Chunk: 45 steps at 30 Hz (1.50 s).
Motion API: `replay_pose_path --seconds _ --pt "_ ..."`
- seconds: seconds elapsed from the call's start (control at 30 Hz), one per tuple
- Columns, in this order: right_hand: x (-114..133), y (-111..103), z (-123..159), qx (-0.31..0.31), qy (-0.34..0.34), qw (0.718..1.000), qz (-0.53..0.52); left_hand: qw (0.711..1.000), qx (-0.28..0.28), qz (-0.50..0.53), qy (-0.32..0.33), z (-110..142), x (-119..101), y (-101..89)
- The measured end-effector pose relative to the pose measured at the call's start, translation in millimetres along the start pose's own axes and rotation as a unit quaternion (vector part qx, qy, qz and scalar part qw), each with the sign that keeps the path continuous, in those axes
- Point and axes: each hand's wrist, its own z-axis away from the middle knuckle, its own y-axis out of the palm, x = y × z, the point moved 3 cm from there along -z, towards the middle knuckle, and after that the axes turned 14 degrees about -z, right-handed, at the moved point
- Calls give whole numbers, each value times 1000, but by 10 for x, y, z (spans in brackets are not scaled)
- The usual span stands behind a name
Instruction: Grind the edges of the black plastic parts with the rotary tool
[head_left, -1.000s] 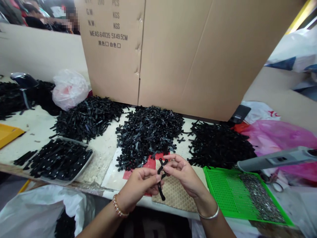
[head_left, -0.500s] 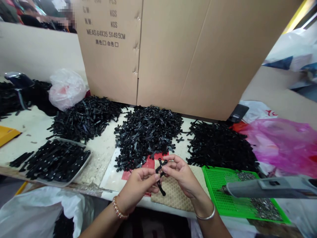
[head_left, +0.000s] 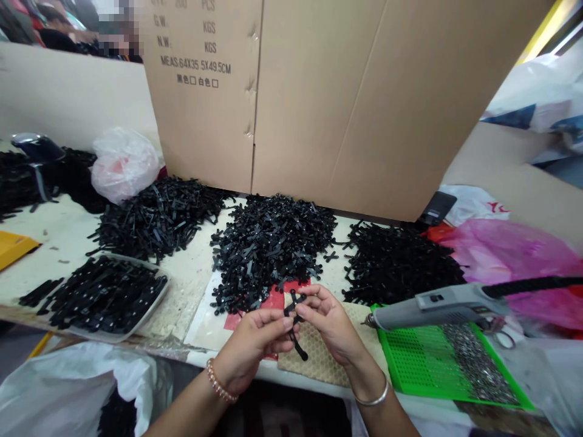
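Between my two hands is a small black X-shaped piece of crossed plastic strips (head_left: pixel 298 349), held above a beige textured mat (head_left: pixel 319 358). My left hand (head_left: pixel 266 334) pinches its lower left part between thumb and fingers. On the upper right side, my right hand (head_left: pixel 325 312) grips it the same way. The fingers hide part of the crossing. To the right, a grey electric screwdriver (head_left: pixel 423 309) lies over a green basket (head_left: pixel 405 358) of small metal screws (head_left: pixel 478 364), its tip pointing toward my right hand.
Behind the mat lies a heap of black crossed pieces (head_left: pixel 273 237), with heaps of black strips to the left (head_left: pixel 155 218) and right (head_left: pixel 401 261). A clear tray (head_left: pixel 159 294) holds more black strips. A large cardboard box (head_left: pixel 341 109) stands at the back. A pink bag (head_left: pixel 523 249) lies right.
The screwdriver has shifted left and up, its tip now past the green basket's left edge. Both hands keep hold of the black piece, with barely any movement.
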Motion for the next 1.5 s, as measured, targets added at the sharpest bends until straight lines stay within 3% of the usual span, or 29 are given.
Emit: replay_pose_path --seconds 0.17,0.27,0.5,0.6,0.83,1.0,1.1,1.17,1.23,1.3,1.33,1.37,1.4,1.5 --pt "-89 38 12 -30 -44 999 12 985 -141 103 10 -67 53 -49" --pt "-149 75 44 -36 -58 997 21 976 -168 137 25 -89 64 -50" --pt "-206 28 159 -1 -85 994 69 973 -135 188 -3 -97 124 1" --pt "-221 2 224 -13 -96 991 88 974 -127 188 -8 -119 169 17" --pt "-276 -19 398 -47 -106 986 116 986 -86 138 -30 -107 257 38" --pt "-322 -61 463 -71 -113 989 70 995 -68 67 -10 -37 240 118" --pt "-248 -72 559 -71 -155 975 141 997 -66 37 -10 -60 200 196" --pt "-90 -115 693 -85 -237 931 264 997 -65 27 -18 -118 158 252" --pt "156 -230 885 -163 -373 835 369 997 -66 15 -22 -206 113 308" --pt "414 -412 1092 -285 -508 719 379 998 -61 -2 -21 -311 86 371" --pt "521 -514 1162 -336 -547 678 357 998 -51 -12 -23 -366 84 413" --pt "608 -614 1188 -369 -559 664 332 999 -36 -23 -25 -421 90 462" --pt "679 -702 1170 -382 -545 679 310 999 -20 -33 -30 -475 104 517" --pt "801 -836 960 -320 -430 797 279 997 24 -60 -42 -625 162 710"
